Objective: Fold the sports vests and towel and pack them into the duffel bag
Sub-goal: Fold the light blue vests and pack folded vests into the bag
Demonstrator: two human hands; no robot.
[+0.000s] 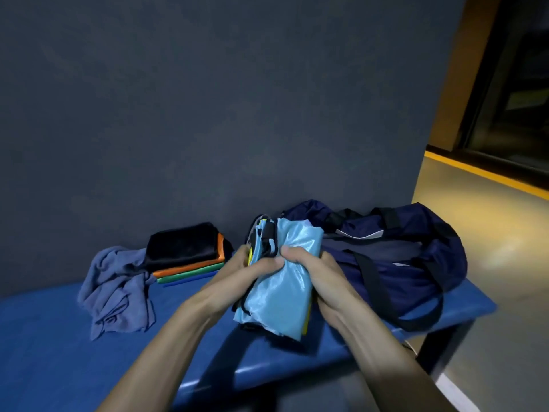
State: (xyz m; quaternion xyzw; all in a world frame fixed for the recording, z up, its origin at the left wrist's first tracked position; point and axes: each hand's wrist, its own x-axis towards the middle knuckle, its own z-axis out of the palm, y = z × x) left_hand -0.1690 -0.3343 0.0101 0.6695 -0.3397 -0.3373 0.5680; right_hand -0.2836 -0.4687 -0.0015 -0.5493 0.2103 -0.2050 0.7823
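Light-blue vest bundle [282, 275] is gripped by left hand [252, 272] and right hand [309, 272] above bench [59, 337] | duffel bag [401, 257] lies right | folded vests [190, 254] and towel [116, 289] far left

1. No legible text, brand, number or sign found on any item in view.
2. Duffel bag [395, 263]: pale strips on its side carry no readable lettering.
3. Light blue vest [285, 281]: dark marks near its top edge, too blurred to read as characters.
4. Window [517, 93], upper right: a pale panel behind the glass, contents illegible.
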